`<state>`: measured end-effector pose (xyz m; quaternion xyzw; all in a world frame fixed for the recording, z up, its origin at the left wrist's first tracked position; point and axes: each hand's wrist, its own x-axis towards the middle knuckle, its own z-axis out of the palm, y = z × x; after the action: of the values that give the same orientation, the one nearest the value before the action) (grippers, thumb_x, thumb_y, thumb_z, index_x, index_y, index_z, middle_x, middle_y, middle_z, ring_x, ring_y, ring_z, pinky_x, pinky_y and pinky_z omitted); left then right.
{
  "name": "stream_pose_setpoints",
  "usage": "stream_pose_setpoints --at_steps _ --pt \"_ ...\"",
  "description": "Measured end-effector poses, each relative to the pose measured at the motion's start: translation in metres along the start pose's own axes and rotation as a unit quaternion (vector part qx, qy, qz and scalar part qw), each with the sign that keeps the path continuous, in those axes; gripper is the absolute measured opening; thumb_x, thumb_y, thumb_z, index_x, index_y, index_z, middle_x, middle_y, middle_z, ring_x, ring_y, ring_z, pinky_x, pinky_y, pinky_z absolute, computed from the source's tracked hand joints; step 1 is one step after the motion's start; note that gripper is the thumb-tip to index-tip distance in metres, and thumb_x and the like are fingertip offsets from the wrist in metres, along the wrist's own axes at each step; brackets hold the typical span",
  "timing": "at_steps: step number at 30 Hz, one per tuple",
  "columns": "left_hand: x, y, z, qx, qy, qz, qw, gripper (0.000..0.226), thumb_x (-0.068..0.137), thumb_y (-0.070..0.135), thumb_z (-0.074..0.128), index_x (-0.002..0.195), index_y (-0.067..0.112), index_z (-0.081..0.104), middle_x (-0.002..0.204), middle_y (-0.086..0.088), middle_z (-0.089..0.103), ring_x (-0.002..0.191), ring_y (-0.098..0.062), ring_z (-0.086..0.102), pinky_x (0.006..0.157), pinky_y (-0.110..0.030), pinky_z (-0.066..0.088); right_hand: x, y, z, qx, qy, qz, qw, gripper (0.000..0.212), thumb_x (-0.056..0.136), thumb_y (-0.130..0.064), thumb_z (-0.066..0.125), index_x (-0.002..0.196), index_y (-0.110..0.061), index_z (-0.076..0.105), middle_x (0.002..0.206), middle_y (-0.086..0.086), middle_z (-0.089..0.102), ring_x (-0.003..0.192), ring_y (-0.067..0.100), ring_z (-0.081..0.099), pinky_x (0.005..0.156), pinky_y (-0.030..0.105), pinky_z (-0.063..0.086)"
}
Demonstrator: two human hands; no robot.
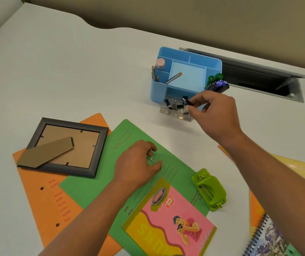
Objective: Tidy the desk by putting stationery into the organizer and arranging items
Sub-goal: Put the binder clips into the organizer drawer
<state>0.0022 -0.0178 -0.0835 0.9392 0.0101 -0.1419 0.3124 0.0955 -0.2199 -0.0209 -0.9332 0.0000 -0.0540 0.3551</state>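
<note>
A blue desk organizer (210,64) stands at the back of the white desk, with pencils in its left slot and markers (217,82) in its right one. In front of it sits a clear box of black binder clips (173,109). My right hand (216,111) pinches a black binder clip (189,102) just over that box. My left hand (138,163) rests on the green folder (96,183), fingers curled round a small binder clip (154,160) whose wire loop shows.
A grey picture frame (92,159) lies face down on an orange folder (42,200) at left. A pink and yellow notebook (168,224) and a green hole punch (210,190) lie near me. A spiral notebook (270,239) is at right. An open cable hatch (259,80) sits behind the organizer.
</note>
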Motion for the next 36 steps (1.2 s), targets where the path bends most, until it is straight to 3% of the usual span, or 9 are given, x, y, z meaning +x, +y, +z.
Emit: stream_pose_setpoints --at_steps 7,15,22,25,29,36 --pt "-0.003 0.000 0.002 0.079 -0.022 0.016 0.997 0.022 0.081 0.049 0.066 0.096 0.034 0.059 0.090 0.016 0.056 0.082 -0.006 0.054 0.064 -0.025 0.045 0.013 0.006 0.008 -0.084 0.015 0.040 0.996 0.018 0.083 -0.030 0.073 0.100 -0.026 0.072 0.086 -0.013 0.069 0.081 0.008 0.063 0.077 0.022 0.046" --pt "-0.002 -0.004 0.006 0.143 -0.018 0.048 0.988 0.016 0.082 0.042 0.060 0.092 0.031 0.064 0.086 0.013 0.058 0.078 -0.009 0.058 0.064 -0.027 0.051 -0.029 -0.001 0.012 -0.015 0.030 0.025 0.999 0.006 0.081 -0.027 0.072 0.086 -0.029 0.069 0.080 -0.017 0.070 0.054 0.002 0.056 0.069 0.023 0.049" --pt "0.003 -0.001 0.007 0.168 -0.001 0.060 0.984 0.017 0.076 0.041 0.057 0.084 0.027 0.062 0.082 0.010 0.059 0.075 -0.013 0.059 0.063 -0.029 0.051 -0.080 -0.004 0.037 0.045 -0.075 0.080 0.993 0.005 0.079 -0.030 0.073 0.080 -0.031 0.068 0.072 -0.022 0.068 0.048 0.006 0.055 0.063 0.024 0.050" --pt "0.000 0.000 0.006 0.145 0.028 0.037 0.988 0.023 0.076 0.051 0.058 0.082 0.029 0.052 0.081 0.010 0.054 0.072 -0.012 0.055 0.059 -0.028 0.046 -0.090 0.001 0.042 0.040 -0.103 0.096 0.989 0.004 0.081 -0.031 0.072 0.082 -0.032 0.068 0.074 -0.021 0.069 0.050 0.005 0.057 0.063 0.024 0.050" --pt "-0.001 0.004 0.010 0.132 0.037 -0.056 0.989 0.044 0.079 0.065 0.058 0.088 0.024 0.044 0.079 0.007 0.055 0.071 -0.018 0.056 0.057 -0.031 0.046 -0.096 0.004 0.044 0.036 -0.115 0.111 0.986 0.003 0.082 -0.032 0.071 0.083 -0.032 0.068 0.076 -0.021 0.069 0.053 0.003 0.058 0.064 0.024 0.051" --pt "0.000 0.011 0.015 0.076 0.032 -0.040 0.996 0.026 0.079 0.035 0.062 0.090 0.020 0.044 0.080 0.003 0.054 0.070 -0.019 0.052 0.054 -0.032 0.044 -0.096 0.004 0.045 0.033 -0.126 0.118 0.984 0.004 0.083 -0.029 0.070 0.086 -0.031 0.069 0.078 -0.020 0.069 0.054 0.001 0.058 0.062 0.022 0.048"
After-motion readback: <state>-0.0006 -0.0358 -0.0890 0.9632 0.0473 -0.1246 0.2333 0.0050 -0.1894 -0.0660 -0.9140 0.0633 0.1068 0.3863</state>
